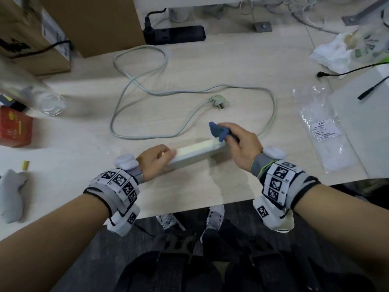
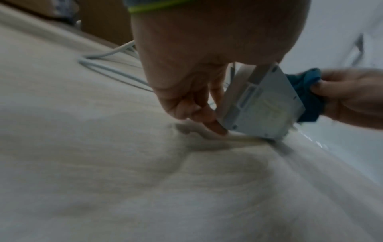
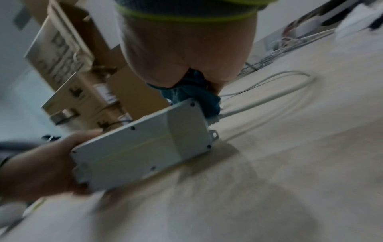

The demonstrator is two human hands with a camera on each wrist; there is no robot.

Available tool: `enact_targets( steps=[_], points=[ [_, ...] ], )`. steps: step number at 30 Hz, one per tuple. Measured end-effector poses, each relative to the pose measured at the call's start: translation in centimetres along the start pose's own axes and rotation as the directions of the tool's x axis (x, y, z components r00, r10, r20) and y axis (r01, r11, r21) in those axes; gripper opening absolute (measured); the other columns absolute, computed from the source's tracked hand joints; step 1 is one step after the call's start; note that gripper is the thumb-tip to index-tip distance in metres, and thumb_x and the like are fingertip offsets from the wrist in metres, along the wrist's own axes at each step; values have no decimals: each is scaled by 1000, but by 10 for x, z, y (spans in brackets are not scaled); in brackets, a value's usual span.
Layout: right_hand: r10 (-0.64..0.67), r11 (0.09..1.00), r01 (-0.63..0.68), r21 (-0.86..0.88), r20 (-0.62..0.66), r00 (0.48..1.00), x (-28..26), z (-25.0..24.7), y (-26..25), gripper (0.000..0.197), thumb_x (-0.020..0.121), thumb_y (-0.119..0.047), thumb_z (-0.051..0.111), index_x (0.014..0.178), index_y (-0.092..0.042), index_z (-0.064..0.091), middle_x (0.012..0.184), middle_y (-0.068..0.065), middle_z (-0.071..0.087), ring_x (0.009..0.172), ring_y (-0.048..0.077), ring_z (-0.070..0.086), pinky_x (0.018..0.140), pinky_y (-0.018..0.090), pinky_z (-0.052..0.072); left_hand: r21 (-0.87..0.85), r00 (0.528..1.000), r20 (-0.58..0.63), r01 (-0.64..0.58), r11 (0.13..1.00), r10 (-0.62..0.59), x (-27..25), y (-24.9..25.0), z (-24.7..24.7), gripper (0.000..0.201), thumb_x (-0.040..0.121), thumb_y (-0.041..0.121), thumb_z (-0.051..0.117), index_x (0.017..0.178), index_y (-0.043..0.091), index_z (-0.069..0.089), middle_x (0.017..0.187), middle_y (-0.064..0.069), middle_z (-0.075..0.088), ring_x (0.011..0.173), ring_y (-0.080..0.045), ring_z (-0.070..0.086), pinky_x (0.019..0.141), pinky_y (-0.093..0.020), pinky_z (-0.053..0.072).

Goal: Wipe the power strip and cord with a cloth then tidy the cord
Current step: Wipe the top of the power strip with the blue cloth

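Observation:
A white power strip (image 1: 197,151) stands on its long edge on the pale table, its grey underside (image 3: 140,150) turned toward me. My left hand (image 1: 156,158) grips its near left end. My right hand (image 1: 235,142) holds a bunched blue cloth (image 1: 216,131) against the far right end, where the cord leaves the strip. The grey cord (image 1: 147,85) lies in loose loops across the table behind, ending in a plug (image 1: 216,101). In the left wrist view the cloth (image 2: 306,91) shows behind the strip (image 2: 261,104).
A black power strip (image 1: 174,34) and cardboard boxes (image 1: 52,28) stand at the back left. A clear bottle (image 1: 31,89) and red box (image 1: 14,129) lie left. Plastic bags (image 1: 324,131) and a white sheet (image 1: 362,114) sit right. The table edge (image 1: 189,209) runs close below my hands.

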State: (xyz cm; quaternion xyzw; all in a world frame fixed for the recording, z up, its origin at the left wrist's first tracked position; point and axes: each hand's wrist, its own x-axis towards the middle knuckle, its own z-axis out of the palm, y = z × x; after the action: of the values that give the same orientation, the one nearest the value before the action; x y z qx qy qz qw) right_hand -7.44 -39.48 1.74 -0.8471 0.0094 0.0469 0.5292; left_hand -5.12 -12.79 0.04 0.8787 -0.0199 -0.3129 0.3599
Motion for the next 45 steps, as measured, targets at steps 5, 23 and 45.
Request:
enact_targets(
  steps=[5, 23, 45],
  points=[
    [31, 999, -30, 14, -61, 998, 11, 5, -5, 22, 94, 0, 44, 100, -12, 62, 111, -23, 64, 106, -11, 57, 88, 11, 41, -150, 883, 125, 467, 871, -452, 13, -3, -2, 78, 93, 60, 18, 83, -1, 65, 63, -20, 67, 51, -27, 54, 50, -26, 35],
    [-199, 542, 541, -643, 527, 826, -20, 59, 38, 60, 91, -33, 47, 142, -4, 33, 148, 21, 38, 136, 41, 34, 109, 55, 28, 443, 977, -48, -165, 881, 207, 5, -46, -3, 90, 64, 49, 76, 140, 25, 35, 131, 0, 42, 111, -25, 45, 91, -40, 45],
    [-175, 483, 660, -575, 675, 716, -14, 56, 39, 60, 95, -49, 31, 146, -19, 32, 154, 13, 30, 142, 38, 24, 113, 51, 16, 298, 984, -9, -167, 940, 178, 10, -44, -9, 79, 52, 53, 74, 124, 35, 46, 111, 10, 46, 89, -18, 57, 78, -37, 53]
  ],
)
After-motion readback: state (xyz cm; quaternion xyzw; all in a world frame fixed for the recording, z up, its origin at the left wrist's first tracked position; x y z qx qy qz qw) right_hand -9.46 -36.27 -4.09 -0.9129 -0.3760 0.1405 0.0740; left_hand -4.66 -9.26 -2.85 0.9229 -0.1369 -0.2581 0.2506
